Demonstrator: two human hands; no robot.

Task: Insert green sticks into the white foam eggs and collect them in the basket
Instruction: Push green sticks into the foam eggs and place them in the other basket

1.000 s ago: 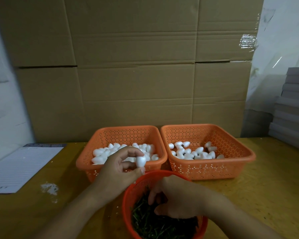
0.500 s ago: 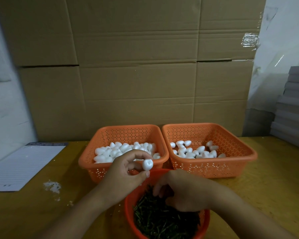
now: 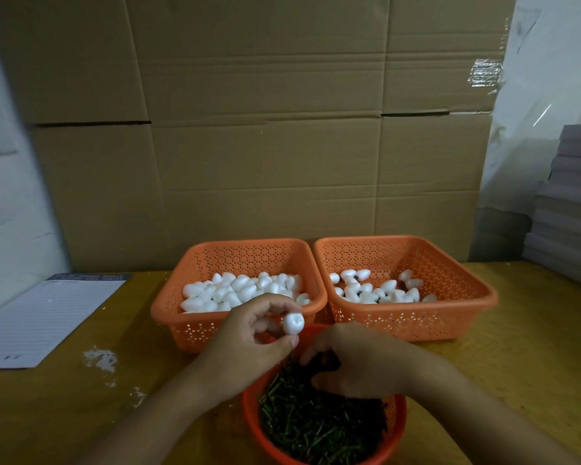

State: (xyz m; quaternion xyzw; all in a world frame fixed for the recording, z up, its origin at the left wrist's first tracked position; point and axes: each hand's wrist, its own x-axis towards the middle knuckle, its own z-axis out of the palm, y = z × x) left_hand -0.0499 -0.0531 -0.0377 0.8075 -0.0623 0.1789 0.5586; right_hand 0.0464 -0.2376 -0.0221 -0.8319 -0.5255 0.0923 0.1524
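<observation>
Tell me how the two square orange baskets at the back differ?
The left basket holds a dense heap of white foam eggs; the right basket holds fewer eggs, scattered with bare floor showing. The left hand partly hides the left basket's front rim; the right basket's is unobstructed. Both are perforated, rectangular, side by side on the wooden table.

Two bare hands and forearms come up from the bottom edge of the view. The left hand and the right hand show no glove, ring or bracelet. Both forearms are uncovered as far as the frame shows, with no sleeve or watch in sight. The left thumbnail is short and plain.
</observation>
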